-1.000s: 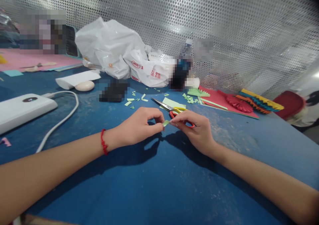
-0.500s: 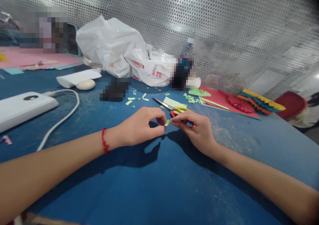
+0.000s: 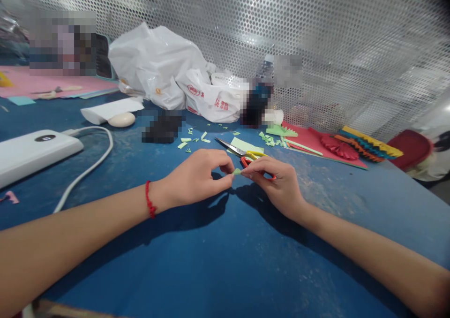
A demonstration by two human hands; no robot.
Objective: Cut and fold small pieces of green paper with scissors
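A small light-green piece of paper [image 3: 236,171] is pinched between the fingertips of my two hands, just above the blue table [image 3: 246,261]. My left hand [image 3: 200,177] grips its left end with thumb and forefinger. At the other end, my right hand [image 3: 276,182] pinches it with fingers pressed together. Scissors [image 3: 242,153] with red and yellow handles lie right behind the hands, partly hidden by my right hand. Their blades rest over a light-green paper sheet [image 3: 248,145]. Several green paper scraps [image 3: 185,140] are scattered beyond my left hand.
White plastic bags [image 3: 158,64] and a bottle [image 3: 265,69] stand along the perforated metal panel [image 3: 333,36]. A white power bank [image 3: 38,154] with a cable [image 3: 94,163] lies left. Red paper [image 3: 309,142] and folded colored paper [image 3: 365,144] lie at the right back.
The green paper piece has turned slightly between my fingertips and sits a little flatter. Both hands stay in nearly the same place, and the view has shifted very slightly.
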